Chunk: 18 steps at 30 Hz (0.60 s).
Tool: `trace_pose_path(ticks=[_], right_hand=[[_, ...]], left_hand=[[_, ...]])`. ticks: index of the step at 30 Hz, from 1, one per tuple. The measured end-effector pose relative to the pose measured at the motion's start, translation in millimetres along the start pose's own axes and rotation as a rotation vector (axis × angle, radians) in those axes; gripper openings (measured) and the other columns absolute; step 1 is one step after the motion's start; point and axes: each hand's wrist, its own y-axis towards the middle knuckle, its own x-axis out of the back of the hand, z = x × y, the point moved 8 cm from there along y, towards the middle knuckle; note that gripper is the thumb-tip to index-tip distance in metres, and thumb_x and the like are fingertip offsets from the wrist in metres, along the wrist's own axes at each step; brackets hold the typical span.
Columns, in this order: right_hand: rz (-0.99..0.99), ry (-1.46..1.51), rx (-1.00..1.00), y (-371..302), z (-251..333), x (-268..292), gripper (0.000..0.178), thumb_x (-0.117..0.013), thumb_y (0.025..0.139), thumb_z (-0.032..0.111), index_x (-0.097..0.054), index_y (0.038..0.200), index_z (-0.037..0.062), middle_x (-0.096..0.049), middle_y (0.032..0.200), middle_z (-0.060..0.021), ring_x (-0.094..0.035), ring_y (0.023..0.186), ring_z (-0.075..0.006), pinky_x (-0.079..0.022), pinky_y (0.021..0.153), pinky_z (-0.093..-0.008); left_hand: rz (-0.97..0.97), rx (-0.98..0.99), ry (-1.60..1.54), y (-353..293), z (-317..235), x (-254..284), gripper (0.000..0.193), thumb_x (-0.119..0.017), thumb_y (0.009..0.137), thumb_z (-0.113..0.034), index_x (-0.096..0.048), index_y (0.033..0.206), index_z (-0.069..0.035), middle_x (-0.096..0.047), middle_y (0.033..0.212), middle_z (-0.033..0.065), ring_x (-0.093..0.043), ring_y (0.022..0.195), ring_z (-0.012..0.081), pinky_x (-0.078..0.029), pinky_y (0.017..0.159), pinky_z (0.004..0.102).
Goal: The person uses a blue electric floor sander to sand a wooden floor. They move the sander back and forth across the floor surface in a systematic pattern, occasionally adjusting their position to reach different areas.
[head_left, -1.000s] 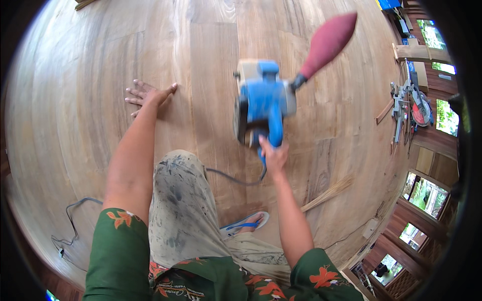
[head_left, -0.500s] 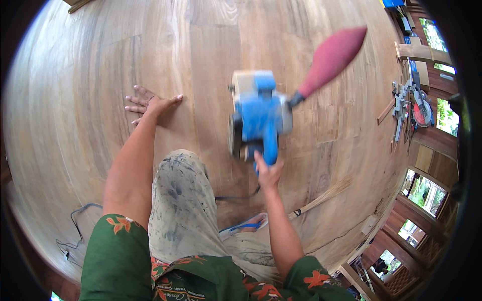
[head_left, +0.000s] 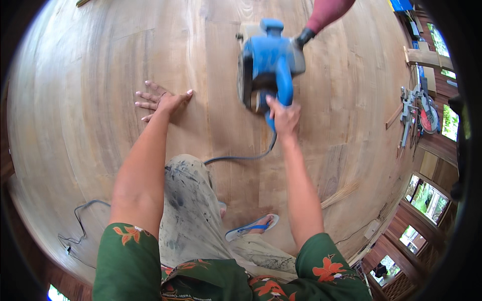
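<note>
Sander (head_left: 263, 55) of blocky blue plastic, slightly blurred, at the upper centre of the frame, directly above the bare right hand (head_left: 283, 116) and held by it at the lower end. Right-hand fingers closed narrow around the base of a curved blue plastic rear handle (head_left: 284, 83). On the housing, a rounded blue front knob (head_left: 271, 25) at the top, a long dark edge (head_left: 245, 83) down the left, greyish patches on the right. From the upper right side, a short black tube (head_left: 305, 36) leading into a dark red, swollen dust bag (head_left: 329, 15), cut off by the top of the frame. From the handle's bottom, a dark, flexible power cord (head_left: 241, 158), curving down and left toward the knee of stained pale trousers (head_left: 188, 200). Well to the left of the sander, at centre left of the frame, the bare left hand (head_left: 163, 104), wide, fingers splayed on a brown wooden plank floor (head_left: 100, 100). Underside of the sander hidden. Lower, right of centre, a blue and white flip-flop (head_left: 246, 230) on a foot; beside the right forearm, a pale straw broom (head_left: 341, 194).
</note>
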Motion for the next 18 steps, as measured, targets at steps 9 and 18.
trace_pose_path(ticks=[9, 18], right_hand=[[-0.173, -0.042, -0.359, -295.2, -94.2, 66.0, 0.032, -0.087, 0.087, 0.025, -0.068, 0.073, 0.0029, -0.064, 0.060, -0.0024, -0.060, 0.055, -0.0151, -0.048, 0.057, -0.0342], [-0.170, -0.090, -0.355, -282.5, -82.4, 23.7, 0.032, -0.085, 0.088, 0.024, -0.067, 0.072, 0.0024, -0.065, 0.062, -0.0043, -0.059, 0.056, -0.0153, -0.046, 0.058, -0.0356]], left_hand=[[-0.060, 0.000, -0.008, -11.4, 17.3, 32.0, 0.162, -0.088, 0.069, -0.074, 0.031, 0.165, -0.022, 0.041, 0.167, 0.0265, 0.037, 0.153, 0.0521, 0.003, 0.114, 0.0871], [-0.098, 0.003, -0.007, 9.2, 31.4, 39.9, 0.161, -0.089, 0.069, -0.073, 0.030, 0.166, -0.022, 0.039, 0.168, 0.0268, 0.037, 0.153, 0.0534, 0.004, 0.113, 0.0874]])
